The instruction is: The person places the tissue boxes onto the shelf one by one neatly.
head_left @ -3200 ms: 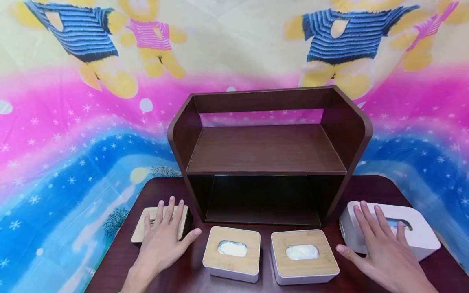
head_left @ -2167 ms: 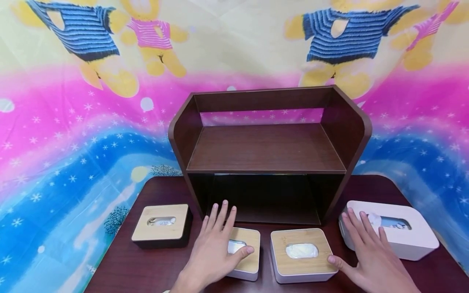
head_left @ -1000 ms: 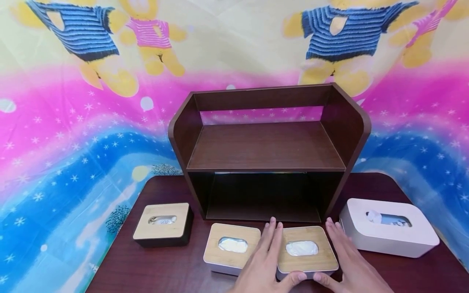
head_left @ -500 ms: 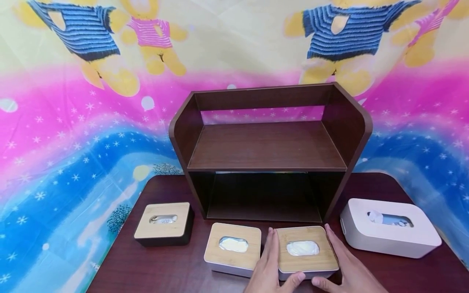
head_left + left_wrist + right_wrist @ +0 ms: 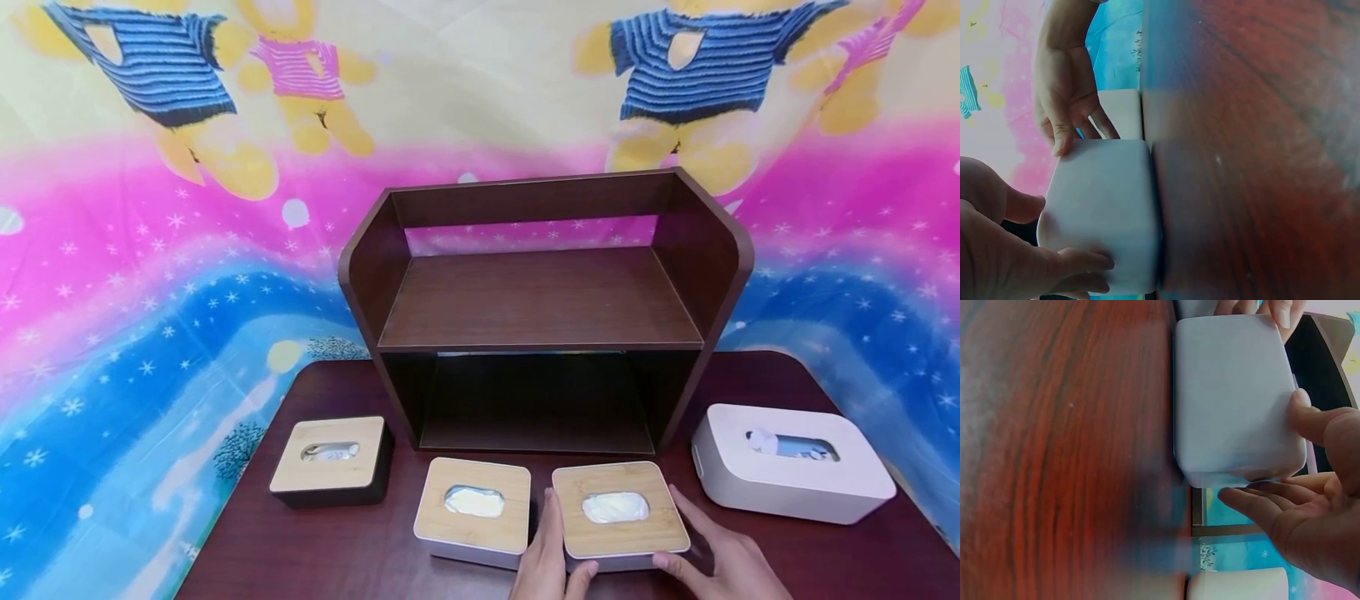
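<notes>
A tissue box [image 5: 585, 537] with a bamboo lid and pale sides stands at the front of the table, white tissue showing in its oval slot. My left hand [image 5: 547, 558] holds its left side and my right hand [image 5: 723, 558] its right side, thumbs by the front top edge. In the left wrist view, the left fingers [image 5: 1085, 262] lie along the box's end. In the right wrist view, the right thumb [image 5: 1302, 412] rests at the lid's edge, with the other fingers at the end wall. A similar bamboo-lidded box [image 5: 472, 525] stands just left.
A dark two-level shelf [image 5: 540, 300] stands behind the boxes. A black box with a light wooden lid [image 5: 330, 479] sits at the left, a larger white tissue box [image 5: 795, 483] at the right. The dark red table [image 5: 300, 550] meets a printed cloth backdrop [image 5: 487, 100].
Both hands have come from the outer boxes, the left one passing over the left bamboo-lidded box, to the sides of the right bamboo-lidded tissue box. Their fingers have lowered along its sides.
</notes>
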A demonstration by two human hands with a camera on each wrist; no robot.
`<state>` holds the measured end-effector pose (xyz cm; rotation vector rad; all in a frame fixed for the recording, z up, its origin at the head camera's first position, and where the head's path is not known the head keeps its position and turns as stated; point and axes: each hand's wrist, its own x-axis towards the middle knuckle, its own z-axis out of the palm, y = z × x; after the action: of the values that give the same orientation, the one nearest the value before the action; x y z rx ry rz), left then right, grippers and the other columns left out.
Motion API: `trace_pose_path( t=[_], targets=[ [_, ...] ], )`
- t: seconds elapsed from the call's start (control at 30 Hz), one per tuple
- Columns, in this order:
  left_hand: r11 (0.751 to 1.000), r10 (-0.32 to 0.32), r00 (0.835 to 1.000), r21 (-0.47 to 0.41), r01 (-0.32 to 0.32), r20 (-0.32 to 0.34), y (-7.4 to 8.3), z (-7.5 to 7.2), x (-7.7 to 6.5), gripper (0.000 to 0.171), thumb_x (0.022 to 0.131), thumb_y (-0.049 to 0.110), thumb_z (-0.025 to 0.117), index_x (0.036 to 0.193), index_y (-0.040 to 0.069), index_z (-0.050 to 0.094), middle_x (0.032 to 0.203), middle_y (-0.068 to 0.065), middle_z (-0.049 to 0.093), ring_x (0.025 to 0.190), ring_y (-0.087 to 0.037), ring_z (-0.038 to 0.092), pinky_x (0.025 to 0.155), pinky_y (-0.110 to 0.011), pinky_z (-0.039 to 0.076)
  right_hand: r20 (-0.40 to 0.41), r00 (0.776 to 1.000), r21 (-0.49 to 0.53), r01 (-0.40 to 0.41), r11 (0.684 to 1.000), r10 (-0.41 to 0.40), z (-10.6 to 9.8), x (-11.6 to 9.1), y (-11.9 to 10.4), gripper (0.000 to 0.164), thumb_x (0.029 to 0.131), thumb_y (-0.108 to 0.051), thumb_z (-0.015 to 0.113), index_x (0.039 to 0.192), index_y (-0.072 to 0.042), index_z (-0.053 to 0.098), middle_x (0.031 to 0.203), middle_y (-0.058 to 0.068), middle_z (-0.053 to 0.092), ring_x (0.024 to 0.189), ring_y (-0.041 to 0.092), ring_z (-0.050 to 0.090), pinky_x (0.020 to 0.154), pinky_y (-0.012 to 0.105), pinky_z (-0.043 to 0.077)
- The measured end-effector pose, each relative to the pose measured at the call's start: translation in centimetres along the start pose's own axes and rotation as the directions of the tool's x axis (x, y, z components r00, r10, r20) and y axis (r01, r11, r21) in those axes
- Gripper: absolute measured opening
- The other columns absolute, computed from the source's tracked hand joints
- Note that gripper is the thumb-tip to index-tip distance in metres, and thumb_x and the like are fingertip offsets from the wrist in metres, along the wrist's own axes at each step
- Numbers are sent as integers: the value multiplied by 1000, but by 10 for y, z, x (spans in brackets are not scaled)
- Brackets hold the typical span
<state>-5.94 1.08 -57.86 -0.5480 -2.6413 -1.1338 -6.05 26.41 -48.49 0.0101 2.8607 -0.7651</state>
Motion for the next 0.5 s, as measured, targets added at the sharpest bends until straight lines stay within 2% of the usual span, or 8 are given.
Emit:
trace_pose_path(
  t=[0.13,0.23,0.3,0.4,0.5],
  targets=[
    [999,13,1000,32,-13,-14,-9,6,-1,84,107,45,63,167,-3,29,162,-26,51,141,-34,62,112,-35,56,-66,998,-8,23,1000,-24,0,-4,1,97,84,-53,88,159,-5,52,135,21,74,107,12,73,82,27,62],
    [996,72,995,59,-68,-74,-11,5,-1,79,102,34,71,162,-5,36,153,-26,60,134,-32,68,109,-29,57,-100,994,-13,36,999,-37,0,-5,4,92,83,-53,88,157,-7,56,134,18,75,103,4,70,79,21,58],
    [991,120,984,66,-113,-129,-11,2,0,78,97,28,76,158,-7,42,147,-25,66,129,-30,71,106,-26,58,-122,991,-8,49,999,-49,1,-6,5,90,83,-52,88,155,-7,57,136,18,75,104,3,70,78,20,58],
    [988,157,974,24,-155,-166,-10,-2,2,76,95,24,79,156,-8,46,142,-27,69,127,-30,72,105,-25,59,-165,984,20,75,997,-71,4,-8,6,88,82,-47,91,153,-5,60,135,17,75,107,1,71,77,16,58],
    [989,128,982,-59,-138,-142,-7,-5,4,72,96,21,78,155,-9,49,144,-29,67,129,-32,71,107,-28,59,-203,975,66,100,993,-85,7,-11,7,84,80,-39,93,150,-3,62,132,17,77,105,-6,69,76,12,58]
  ],
)
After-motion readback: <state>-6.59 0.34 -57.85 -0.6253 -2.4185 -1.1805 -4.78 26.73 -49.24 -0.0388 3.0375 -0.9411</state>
